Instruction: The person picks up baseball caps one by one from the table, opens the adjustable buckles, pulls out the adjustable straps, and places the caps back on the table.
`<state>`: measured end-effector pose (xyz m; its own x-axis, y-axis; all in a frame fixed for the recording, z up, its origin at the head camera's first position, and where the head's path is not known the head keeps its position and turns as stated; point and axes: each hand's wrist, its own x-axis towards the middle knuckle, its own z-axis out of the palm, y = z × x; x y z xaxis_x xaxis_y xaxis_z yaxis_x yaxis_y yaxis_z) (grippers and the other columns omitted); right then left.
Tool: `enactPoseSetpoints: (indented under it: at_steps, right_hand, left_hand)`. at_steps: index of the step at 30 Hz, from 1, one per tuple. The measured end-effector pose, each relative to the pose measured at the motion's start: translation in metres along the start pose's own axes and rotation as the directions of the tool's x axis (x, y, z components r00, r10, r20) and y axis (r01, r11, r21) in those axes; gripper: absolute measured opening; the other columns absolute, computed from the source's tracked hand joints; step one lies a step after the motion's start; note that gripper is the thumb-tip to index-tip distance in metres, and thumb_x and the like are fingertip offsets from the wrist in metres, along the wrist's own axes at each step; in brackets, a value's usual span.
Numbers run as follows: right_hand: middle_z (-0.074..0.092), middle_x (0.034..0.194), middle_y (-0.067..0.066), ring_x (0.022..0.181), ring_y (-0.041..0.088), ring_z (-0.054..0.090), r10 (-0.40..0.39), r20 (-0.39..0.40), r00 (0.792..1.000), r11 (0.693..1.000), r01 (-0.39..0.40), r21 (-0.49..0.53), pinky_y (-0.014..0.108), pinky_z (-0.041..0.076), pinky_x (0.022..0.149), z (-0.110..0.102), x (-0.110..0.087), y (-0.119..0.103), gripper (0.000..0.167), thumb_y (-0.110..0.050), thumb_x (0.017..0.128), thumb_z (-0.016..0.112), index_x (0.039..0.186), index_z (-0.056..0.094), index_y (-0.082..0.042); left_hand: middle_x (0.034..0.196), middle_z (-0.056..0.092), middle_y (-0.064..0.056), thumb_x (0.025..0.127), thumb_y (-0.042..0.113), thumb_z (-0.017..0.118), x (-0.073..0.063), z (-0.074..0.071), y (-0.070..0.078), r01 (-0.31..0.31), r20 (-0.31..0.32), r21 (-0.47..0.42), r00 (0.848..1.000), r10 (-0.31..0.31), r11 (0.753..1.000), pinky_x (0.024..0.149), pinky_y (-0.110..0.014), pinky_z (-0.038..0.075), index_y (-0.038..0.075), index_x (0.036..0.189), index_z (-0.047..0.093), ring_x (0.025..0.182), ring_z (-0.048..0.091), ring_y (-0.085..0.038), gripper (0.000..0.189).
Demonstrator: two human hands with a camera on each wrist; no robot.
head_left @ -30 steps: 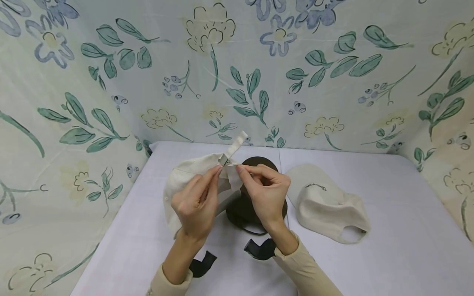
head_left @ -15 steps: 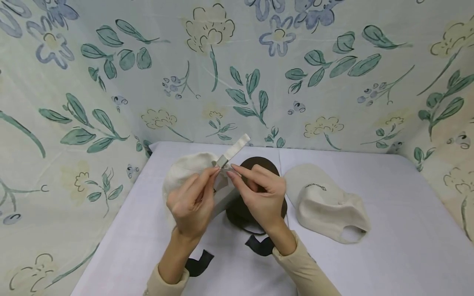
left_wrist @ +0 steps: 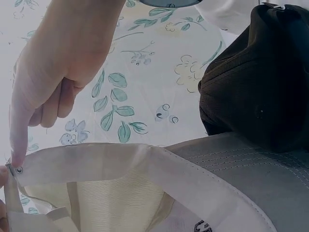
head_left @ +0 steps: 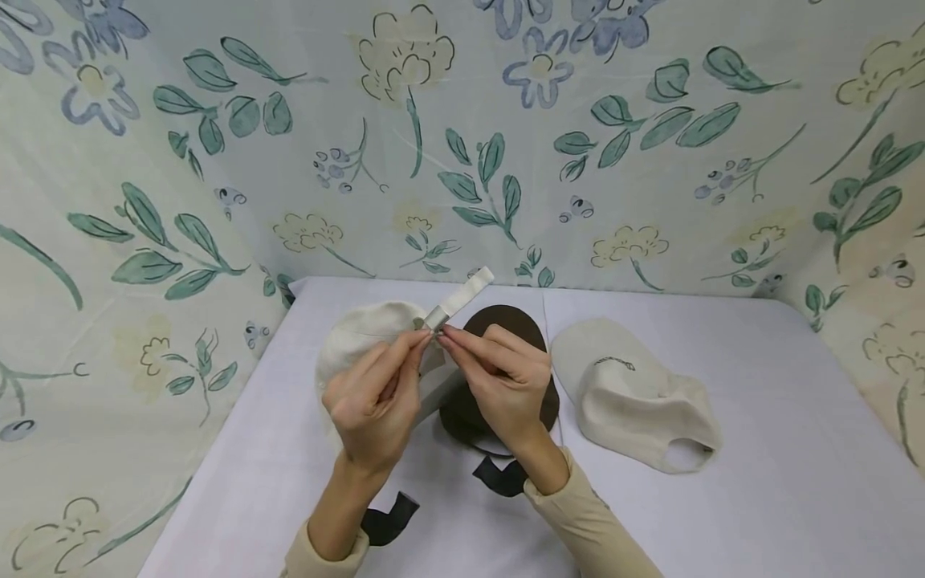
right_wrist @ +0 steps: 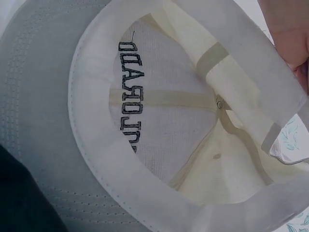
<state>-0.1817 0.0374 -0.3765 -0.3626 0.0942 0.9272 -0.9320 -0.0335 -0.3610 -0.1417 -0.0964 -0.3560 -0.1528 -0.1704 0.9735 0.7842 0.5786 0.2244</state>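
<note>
A cream baseball cap [head_left: 361, 333] is held up off the cloth, its underside toward me. My left hand [head_left: 379, 405] pinches the back strap at the metal buckle [head_left: 436, 318] between thumb and index finger. Against the same buckle, my right hand [head_left: 506, 381] pinches with thumb and fingertips. The loose end of the strap [head_left: 470, 291] sticks out past the buckle, up and to the right. Fingertips cover part of the buckle. Inside the cap, the right wrist view has a pale sweatband [right_wrist: 89, 96] and the reverse of dark embroidered letters [right_wrist: 131, 89].
Behind my right hand lies a dark brown cap [head_left: 516, 321]. A beige cap [head_left: 636, 393] rests to its right on the white tablecloth [head_left: 780, 449]. Two black curved pieces [head_left: 390, 520] show beside the wrists. Floral fabric [head_left: 462, 160] hangs behind and at both sides.
My right hand has moved left, from the strap's lower part to the buckle beside the left fingertips. The loose strap end has tilted further right. The other two caps lie as before.
</note>
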Motion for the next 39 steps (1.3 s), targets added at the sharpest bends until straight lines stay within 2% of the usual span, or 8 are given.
enactPoseSetpoints:
  at_steps: [5, 10, 19, 26, 30, 32, 37, 39]
  right_hand:
    - [0.038, 0.052, -0.003, 0.049, 0.005, 0.031, -0.038, -0.008, 0.999, 0.998, 0.037, -0.059, 0.016, 0.027, 0.048, -0.001, 0.001, 0.000, 0.009, -0.002, 0.088, 0.081, 0.086, 0.081, 0.006]
    - [0.038, 0.052, -0.003, 0.048, 0.005, 0.031, -0.058, -0.027, 0.998, 0.993, 0.055, -0.106, 0.016, 0.025, 0.047, -0.001, 0.002, -0.002, 0.009, -0.002, 0.087, 0.081, 0.085, 0.080, 0.007]
    - [0.035, 0.051, -0.003, 0.048, 0.005, 0.029, -0.051, -0.078, 0.996, 0.989, 0.039, -0.146, 0.019, 0.022, 0.046, -0.002, 0.002, -0.002, 0.004, 0.004, 0.084, 0.081, 0.085, 0.081, 0.007]
    - [0.033, 0.051, -0.002, 0.048, 0.006, 0.029, -0.029, -0.131, 0.991, 0.985, 0.005, -0.175, 0.018, 0.022, 0.048, -0.002, 0.003, -0.002, 0.006, 0.010, 0.079, 0.080, 0.084, 0.080, 0.008]
    - [0.032, 0.051, -0.001, 0.048, 0.007, 0.029, -0.021, -0.145, 0.989, 0.982, -0.007, -0.189, 0.018, 0.022, 0.048, -0.001, 0.003, -0.003, 0.008, 0.012, 0.077, 0.080, 0.084, 0.080, 0.008]
    - [0.032, 0.051, -0.001, 0.048, 0.007, 0.030, -0.019, -0.155, 0.988, 0.980, -0.012, -0.200, 0.018, 0.023, 0.047, -0.001, 0.003, -0.003, 0.008, 0.012, 0.077, 0.080, 0.085, 0.080, 0.008]
    - [0.031, 0.051, 0.000, 0.049, 0.007, 0.031, 0.008, -0.206, 0.978, 0.967, -0.060, -0.248, 0.018, 0.022, 0.047, -0.005, 0.005, -0.002, 0.007, 0.010, 0.080, 0.080, 0.086, 0.081, 0.006]
    - [0.031, 0.051, 0.000, 0.049, 0.008, 0.031, 0.019, -0.221, 0.975, 0.961, -0.079, -0.265, 0.017, 0.021, 0.048, -0.007, 0.006, -0.002, 0.007, 0.009, 0.080, 0.080, 0.086, 0.082, 0.004]
  left_hand:
    - [0.050, 0.047, -0.001, 0.086, -0.005, 0.079, 0.000, 0.000, 0.001, -0.002, 0.009, -0.003, 1.000, 0.002, 1.000, 0.043, -0.014, 0.023, -0.008, 0.087, 0.079, 0.044, 0.029, -0.004, 0.003]
    - [0.051, 0.050, -0.002, 0.089, -0.003, 0.077, 0.000, 0.001, 0.001, -0.016, 0.011, 0.000, 1.000, 0.016, 1.000, 0.042, -0.014, 0.023, -0.008, 0.086, 0.079, 0.044, 0.030, -0.003, 0.006]
    - [0.056, 0.061, -0.008, 0.084, -0.009, 0.078, 0.000, -0.002, 0.000, -0.015, 0.024, -0.016, 1.000, 0.015, 1.000, 0.043, -0.015, 0.026, -0.009, 0.086, 0.079, 0.045, 0.034, -0.006, 0.002]
    - [0.054, 0.059, -0.007, 0.078, -0.013, 0.079, 0.004, -0.007, -0.004, -0.032, 0.058, -0.009, 0.998, 0.032, 0.999, 0.043, -0.016, 0.024, -0.007, 0.087, 0.080, 0.045, 0.033, -0.006, 0.010]
    - [0.053, 0.058, -0.006, 0.082, -0.009, 0.079, 0.006, -0.011, -0.006, -0.033, 0.078, -0.004, 0.996, 0.033, 0.999, 0.043, -0.017, 0.023, -0.007, 0.087, 0.080, 0.045, 0.032, -0.006, 0.006]
    - [0.053, 0.058, -0.005, 0.086, -0.006, 0.078, 0.006, -0.011, -0.006, -0.067, 0.090, 0.008, 0.994, 0.066, 0.998, 0.043, -0.017, 0.023, -0.006, 0.087, 0.080, 0.044, 0.032, -0.006, 0.003]
    - [0.054, 0.057, -0.003, 0.092, -0.001, 0.074, 0.006, -0.010, -0.005, -0.162, 0.123, 0.027, 0.980, 0.158, 0.986, 0.042, -0.019, 0.023, -0.005, 0.086, 0.080, 0.043, 0.033, -0.007, 0.009]
    - [0.054, 0.057, -0.003, 0.092, 0.000, 0.074, 0.006, -0.011, -0.006, -0.152, 0.124, 0.018, 0.981, 0.149, 0.988, 0.042, -0.018, 0.023, -0.005, 0.086, 0.080, 0.043, 0.032, -0.006, 0.010]
